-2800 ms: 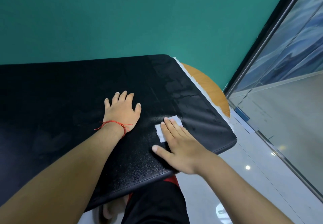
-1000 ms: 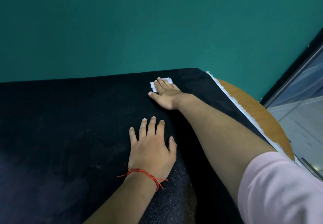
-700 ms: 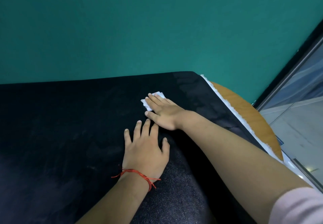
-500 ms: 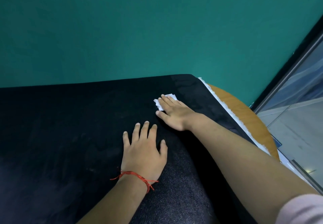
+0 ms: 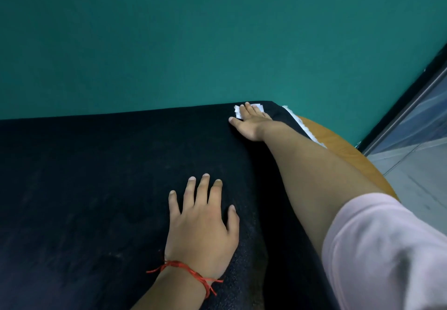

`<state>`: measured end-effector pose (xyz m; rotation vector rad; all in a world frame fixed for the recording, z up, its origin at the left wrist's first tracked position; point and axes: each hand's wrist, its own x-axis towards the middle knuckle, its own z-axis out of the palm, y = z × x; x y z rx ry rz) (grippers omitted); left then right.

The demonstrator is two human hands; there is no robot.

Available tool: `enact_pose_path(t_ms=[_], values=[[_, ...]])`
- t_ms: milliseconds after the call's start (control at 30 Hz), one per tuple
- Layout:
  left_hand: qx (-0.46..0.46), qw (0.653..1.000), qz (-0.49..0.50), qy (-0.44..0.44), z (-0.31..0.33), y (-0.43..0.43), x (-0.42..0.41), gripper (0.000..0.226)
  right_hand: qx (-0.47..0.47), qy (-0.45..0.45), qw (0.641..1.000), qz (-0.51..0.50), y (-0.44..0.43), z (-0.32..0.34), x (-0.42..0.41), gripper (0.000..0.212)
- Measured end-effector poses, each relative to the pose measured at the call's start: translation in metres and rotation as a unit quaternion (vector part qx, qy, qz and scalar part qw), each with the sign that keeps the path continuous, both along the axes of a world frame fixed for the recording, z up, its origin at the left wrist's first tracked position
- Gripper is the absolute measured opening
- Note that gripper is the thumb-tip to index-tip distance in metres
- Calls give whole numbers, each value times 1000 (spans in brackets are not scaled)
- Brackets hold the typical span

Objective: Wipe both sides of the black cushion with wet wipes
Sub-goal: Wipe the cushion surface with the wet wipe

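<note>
The black cushion (image 5: pixel 96 188) lies flat and fills the lower left of the view. My left hand (image 5: pixel 200 227) rests palm down on its near middle, fingers straight, with a red string at the wrist. My right hand (image 5: pixel 251 121) reaches to the cushion's far right corner and presses a white wet wipe (image 5: pixel 238 112) flat under straight fingers. Most of the wipe is hidden under the fingers.
A round wooden table (image 5: pixel 343 154) shows under the cushion's right edge, with a strip of white torn material (image 5: pixel 304 128) along that edge. A teal wall (image 5: pixel 193 38) stands close behind. A glass partition (image 5: pixel 423 116) and grey floor lie to the right.
My right hand has slid the wipe away from me, from beside my left hand to the cushion's far right corner. My left hand has stayed pressed on the cushion.
</note>
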<state>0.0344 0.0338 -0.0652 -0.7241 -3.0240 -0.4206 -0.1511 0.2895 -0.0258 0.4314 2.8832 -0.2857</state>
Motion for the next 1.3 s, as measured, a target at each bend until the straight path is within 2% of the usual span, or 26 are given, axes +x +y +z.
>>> enact_pose_path(t_ms=[300,433,467,533,600,667,1000,1300], values=[[2,1000,1,-2,2,-1,1,69,45,35,998,-14,23,-8,-28,79],[1,1000,2,-2,2,0,2,68,36,180,983,-4,17,-8,-22,72],[3,1000,3,-2,2,-1,3,68,17,190,982,-6,14,-8,-20,67],[2,1000,5,-3,3,-1,3,68,9,142,990,9,9,-13,-20,64],[-1,1000,4,-3,3,0,3,69,17,73,997,13,9,-18,-19,76],[1,1000,4,-3,3,-1,3,69,16,52,998,13,12,-17,-22,80],[6,1000,5,-1,2,-1,4,68,27,27,999,-15,36,-11,-25,78],[2,1000,5,0,0,0,3,68,14,27,996,-89,85,-7,-7,80]])
